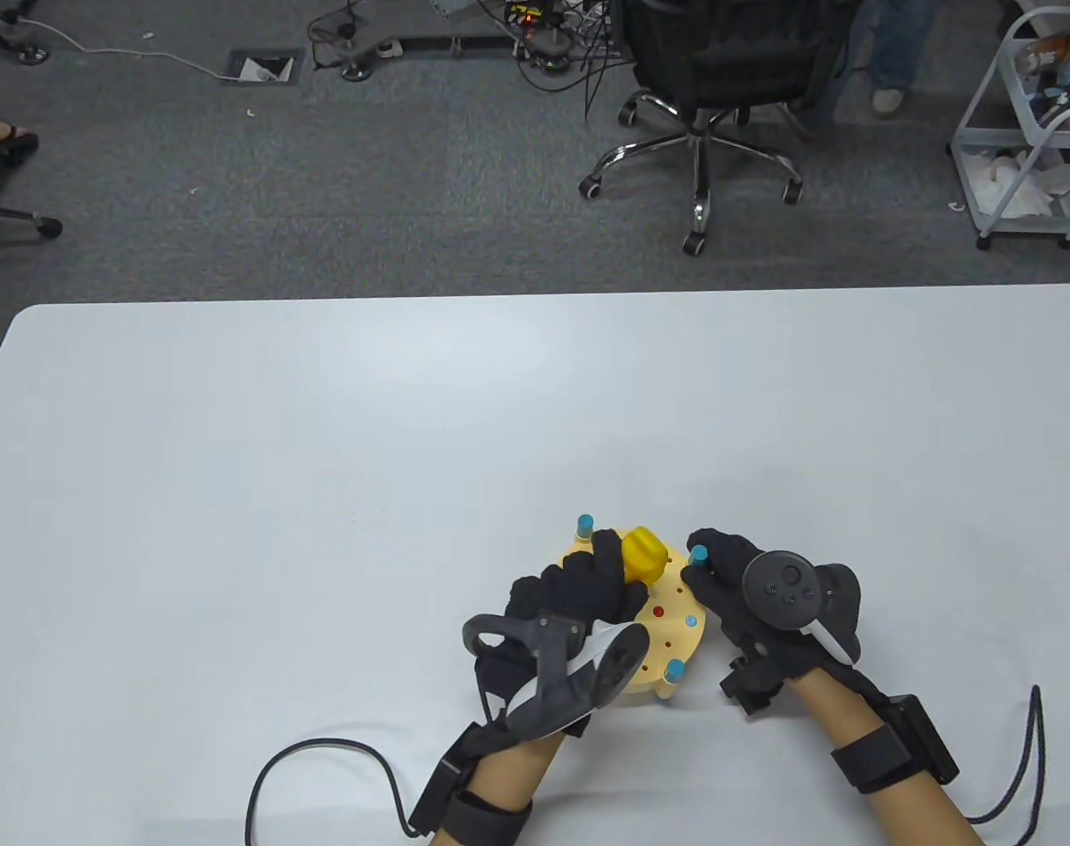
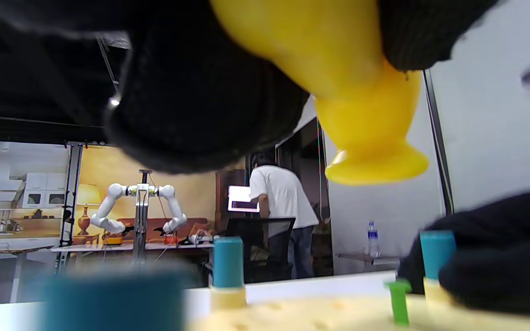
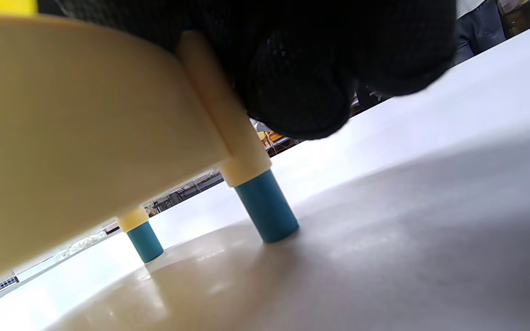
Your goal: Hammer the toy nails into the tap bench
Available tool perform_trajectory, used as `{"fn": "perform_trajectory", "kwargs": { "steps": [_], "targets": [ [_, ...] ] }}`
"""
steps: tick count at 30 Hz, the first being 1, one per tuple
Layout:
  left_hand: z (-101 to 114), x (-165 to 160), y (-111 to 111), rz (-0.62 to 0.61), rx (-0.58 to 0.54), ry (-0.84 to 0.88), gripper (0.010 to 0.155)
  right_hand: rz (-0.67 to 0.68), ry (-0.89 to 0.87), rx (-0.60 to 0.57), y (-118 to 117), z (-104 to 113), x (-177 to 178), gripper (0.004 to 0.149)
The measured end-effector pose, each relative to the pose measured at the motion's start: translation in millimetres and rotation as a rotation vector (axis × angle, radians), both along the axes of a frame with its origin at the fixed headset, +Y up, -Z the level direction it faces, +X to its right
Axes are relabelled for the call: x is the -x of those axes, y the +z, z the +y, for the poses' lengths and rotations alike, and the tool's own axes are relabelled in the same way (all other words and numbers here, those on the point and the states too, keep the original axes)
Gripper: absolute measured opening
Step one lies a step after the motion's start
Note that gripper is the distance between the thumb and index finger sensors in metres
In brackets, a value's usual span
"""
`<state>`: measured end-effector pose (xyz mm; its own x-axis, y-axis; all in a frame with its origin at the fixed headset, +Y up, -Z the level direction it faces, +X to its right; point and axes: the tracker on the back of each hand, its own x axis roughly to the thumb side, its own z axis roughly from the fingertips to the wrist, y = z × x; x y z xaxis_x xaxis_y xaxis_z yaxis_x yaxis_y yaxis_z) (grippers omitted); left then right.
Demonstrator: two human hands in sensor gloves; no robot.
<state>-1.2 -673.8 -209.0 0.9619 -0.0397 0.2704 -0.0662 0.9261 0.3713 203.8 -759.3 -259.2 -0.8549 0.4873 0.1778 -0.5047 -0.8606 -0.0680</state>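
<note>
A round cream tap bench [image 1: 687,636] with blue corner posts stands near the table's front edge, with red, blue and green toy nails in its top. My left hand [image 1: 588,586] grips a yellow toy hammer [image 1: 644,555] and holds its head above the bench. In the left wrist view the hammer head [image 2: 361,115] hangs above the bench top [image 2: 329,312], where a green nail [image 2: 398,299] sticks up. My right hand [image 1: 720,573] holds the bench's right edge at a blue post [image 1: 699,555]. The right wrist view shows the bench's side [image 3: 72,151] and blue legs [image 3: 265,207] on the table.
The white table [image 1: 323,485] stretches out to the left and far side of the bench. A black cable [image 1: 323,775] lies by my left forearm, another [image 1: 1029,758] by the right. An office chair [image 1: 702,106] and a cart [image 1: 1037,123] stand on the floor beyond.
</note>
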Motion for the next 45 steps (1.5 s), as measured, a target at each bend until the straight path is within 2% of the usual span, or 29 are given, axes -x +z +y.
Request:
{"fn": "perform_trajectory", "kwargs": {
  "steps": [2, 3, 6, 8, 9, 10, 11, 12, 13, 14, 15, 16, 17, 19, 21, 22, 23, 25, 26, 27, 28, 30, 32, 34, 35, 36, 38, 42, 45],
  "targets": [
    [-17, -21, -9, -0.004, 0.222, -0.233, 0.063, 0.001, -0.002, 0.002, 0, 0, 0, 0.058],
    [-12, -27, -3, 0.078, 0.095, -0.343, 0.064, 0.002, -0.002, 0.004, 0, 0, 0, 0.059],
    [-6, -34, 1, 0.079, -0.072, -0.344, 0.062, 0.001, 0.002, -0.001, 1, -1, 1, 0.059],
    [-12, -39, -6, 0.063, 0.083, -0.346, 0.063, 0.003, 0.007, -0.001, 1, -1, 1, 0.059],
    [-12, -40, -3, 0.174, 0.147, -0.395, 0.064, 0.004, 0.007, -0.001, 1, -1, 1, 0.059],
    [-6, -39, -3, 0.130, 0.091, -0.434, 0.063, 0.004, 0.005, 0.001, 1, -1, 1, 0.059],
    [-1, -37, -3, 0.110, 0.044, -0.405, 0.062, 0.004, 0.006, 0.001, 0, -1, 1, 0.059],
    [5, -29, 1, 0.141, -0.077, -0.239, 0.062, 0.006, 0.009, 0.001, 0, -1, 1, 0.059],
    [4, -25, -1, 0.072, -0.092, -0.081, 0.062, 0.005, 0.008, 0.001, 1, -1, 1, 0.059],
    [-3, -28, -5, 0.036, 0.028, -0.074, 0.062, 0.004, 0.008, 0.000, 1, -1, 2, 0.059],
    [-20, -33, -15, 0.070, 0.314, -0.231, 0.063, 0.002, 0.007, -0.001, 1, -1, 2, 0.059],
    [-16, -35, -6, 0.205, 0.238, -0.317, 0.064, 0.002, 0.008, -0.001, 1, -1, 2, 0.059],
    [-11, -33, -3, 0.089, 0.055, -0.361, 0.063, 0.004, 0.008, 0.002, 1, -1, 2, 0.058],
    [-3, -30, 4, 0.122, -0.079, -0.211, 0.063, 0.006, 0.012, 0.005, 0, -1, 2, 0.058],
    [-22, -36, -12, 0.040, 0.198, -0.183, 0.064, 0.003, 0.007, 0.005, 1, -2, 2, 0.059],
    [-16, -34, -9, 0.199, 0.280, -0.310, 0.064, 0.002, 0.006, 0.006, 1, -2, 2, 0.058],
    [-10, -35, -10, 0.113, 0.195, -0.340, 0.064, 0.002, 0.006, 0.008, 1, -1, 2, 0.059],
    [2, -31, -4, 0.146, 0.028, -0.244, 0.063, 0.007, 0.012, 0.012, 0, -1, 2, 0.058],
    [-2, -30, -7, 0.087, 0.047, -0.170, 0.063, 0.008, 0.011, 0.014, 0, -1, 2, 0.058],
    [-17, -37, -17, 0.049, 0.264, -0.222, 0.063, 0.006, 0.006, 0.015, 0, -2, 2, 0.058],
    [-16, -35, -13, 0.197, 0.323, -0.315, 0.064, 0.006, 0.005, 0.016, 0, -2, 2, 0.058],
    [-5, -34, -8, 0.109, 0.108, -0.377, 0.063, 0.007, 0.008, 0.019, 0, -1, 2, 0.058],
    [9, -21, 2, 0.121, -0.098, -0.092, 0.063, 0.009, 0.005, 0.023, 0, -2, 2, 0.059],
    [-2, -23, -7, 0.072, 0.053, 0.005, 0.063, 0.005, 0.000, 0.023, 0, -2, 2, 0.059],
    [-15, -29, -14, 0.056, 0.195, -0.093, 0.062, 0.003, 0.001, 0.025, 0, -2, 2, 0.059],
    [-24, -33, -18, 0.189, 0.336, -0.339, 0.064, 0.002, 0.004, 0.026, 0, -1, 2, 0.059],
    [-14, -36, -7, 0.163, 0.050, -0.376, 0.064, 0.003, 0.005, 0.026, 0, -2, 2, 0.058],
    [13, -21, 8, 0.100, -0.078, 0.038, 0.063, 0.006, 0.003, 0.031, -1, -2, 2, 0.059],
    [30, 8, 11, 0.137, -0.075, 0.113, 0.063, 0.004, 0.003, 0.030, 0, -2, 2, 0.059]
  ]
}}
